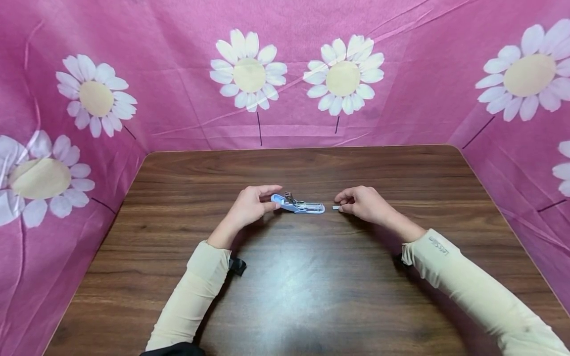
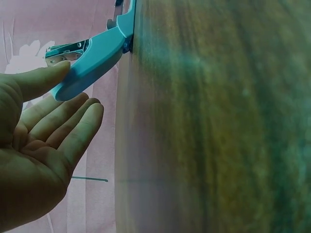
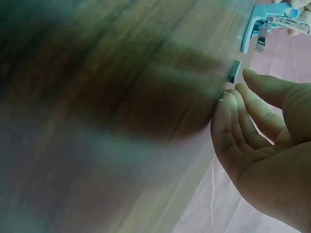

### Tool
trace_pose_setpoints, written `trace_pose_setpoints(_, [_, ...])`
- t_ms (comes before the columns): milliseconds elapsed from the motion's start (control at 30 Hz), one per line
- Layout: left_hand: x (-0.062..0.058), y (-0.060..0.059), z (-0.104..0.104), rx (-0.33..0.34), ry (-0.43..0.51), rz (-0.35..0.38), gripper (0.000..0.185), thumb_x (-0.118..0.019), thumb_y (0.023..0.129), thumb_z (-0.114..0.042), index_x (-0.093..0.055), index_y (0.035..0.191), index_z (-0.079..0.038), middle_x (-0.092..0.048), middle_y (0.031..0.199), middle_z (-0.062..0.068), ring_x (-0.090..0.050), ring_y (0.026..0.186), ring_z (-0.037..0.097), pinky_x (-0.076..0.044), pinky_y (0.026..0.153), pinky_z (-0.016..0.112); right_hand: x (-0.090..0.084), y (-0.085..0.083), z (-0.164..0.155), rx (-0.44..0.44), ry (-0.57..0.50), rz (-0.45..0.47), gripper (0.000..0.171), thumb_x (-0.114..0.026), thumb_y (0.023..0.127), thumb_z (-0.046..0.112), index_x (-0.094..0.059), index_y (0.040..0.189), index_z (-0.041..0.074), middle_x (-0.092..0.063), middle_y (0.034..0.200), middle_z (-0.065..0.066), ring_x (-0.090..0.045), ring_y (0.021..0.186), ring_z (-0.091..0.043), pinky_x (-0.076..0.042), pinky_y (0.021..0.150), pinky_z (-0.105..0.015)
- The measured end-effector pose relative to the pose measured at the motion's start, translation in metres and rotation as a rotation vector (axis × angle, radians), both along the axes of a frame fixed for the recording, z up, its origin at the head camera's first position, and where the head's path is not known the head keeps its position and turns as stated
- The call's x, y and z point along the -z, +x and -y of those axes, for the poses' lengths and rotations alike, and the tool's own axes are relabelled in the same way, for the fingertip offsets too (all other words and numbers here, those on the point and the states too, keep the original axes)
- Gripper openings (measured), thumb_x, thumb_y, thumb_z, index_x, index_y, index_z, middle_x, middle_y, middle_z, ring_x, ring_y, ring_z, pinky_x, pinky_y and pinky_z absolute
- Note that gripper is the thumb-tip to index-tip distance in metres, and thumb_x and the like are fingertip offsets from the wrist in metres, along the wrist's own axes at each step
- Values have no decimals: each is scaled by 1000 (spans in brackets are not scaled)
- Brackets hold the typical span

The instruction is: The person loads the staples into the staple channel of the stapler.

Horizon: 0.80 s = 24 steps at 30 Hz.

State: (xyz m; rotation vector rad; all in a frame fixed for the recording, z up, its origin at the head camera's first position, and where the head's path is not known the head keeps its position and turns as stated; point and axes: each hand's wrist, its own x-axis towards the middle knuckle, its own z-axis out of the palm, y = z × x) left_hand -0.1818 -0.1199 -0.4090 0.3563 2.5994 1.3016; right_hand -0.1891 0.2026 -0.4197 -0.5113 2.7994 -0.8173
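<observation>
A light blue stapler (image 1: 303, 207) lies opened out near the middle of the table, its metal parts showing. My left hand (image 1: 251, 203) pinches its left end, which tilts up off the wood, with the thumb (image 2: 57, 74) on one side and the fingers behind. To the right of the stapler, a short strip of staples (image 1: 336, 207) lies on the table. My right hand (image 1: 366, 203) is right beside this strip, fingers loosely bent. In the right wrist view, thumb and fingertips are parted near the strip (image 3: 234, 71); whether they touch it I cannot tell.
The brown wood-grain table (image 1: 285, 296) extends around both hands. A pink cloth (image 1: 178, 89) with large white daisies hangs behind it and at both sides. A black strap end (image 1: 237, 266) sticks out at the left wrist.
</observation>
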Motion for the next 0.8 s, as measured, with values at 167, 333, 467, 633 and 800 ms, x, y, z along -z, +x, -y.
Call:
trace_pose_setpoints(167, [2, 1, 1, -4, -18, 7, 41, -75, 85, -26, -67, 126, -26, -74, 112, -4, -65, 95, 9, -49, 87, 30, 4, 1, 2, 13, -8, -25, 18, -73, 82, 12, -76, 100, 14, -75, 84, 4, -65, 79, -7, -48, 78, -30])
trace_pose_setpoints(333, [1, 1, 0, -12, -29, 2, 38, -75, 85, -26, -69, 123, -28, -74, 111, -4, -62, 92, 10, -49, 87, 31, 5, 1, 3, 2, -16, -49, 18, -72, 81, 7, -76, 98, 13, -75, 83, 3, -67, 80, -10, -50, 79, -33])
trace_pose_setpoints(467, [0, 0, -1, -12, -29, 1, 36, -76, 85, -27, -70, 121, -27, -74, 113, -4, -62, 98, 12, -49, 92, 35, 4, 0, 4, -7, -3, -64, 15, -74, 81, 9, -76, 96, 13, -74, 80, 4, -66, 77, -10, -50, 76, -33])
trace_pose_setpoints(633, [0, 0, -2, -8, -23, 3, 35, -76, 86, -26, -71, 120, -27, -74, 113, -4, -61, 96, 14, -48, 91, 34, 3, -1, 6, -18, 34, -87, 11, -75, 83, 13, -77, 93, 16, -74, 79, 5, -64, 75, -9, -49, 75, -36])
trace_pose_setpoints(800, [1, -1, -2, -5, -22, 8, 34, -75, 86, -26, -71, 120, -27, -73, 114, -5, -60, 96, 12, -48, 91, 33, 4, -2, 7, -35, 63, -103, 7, -75, 84, 18, -77, 90, 18, -75, 80, 6, -65, 77, -10, -49, 78, -41])
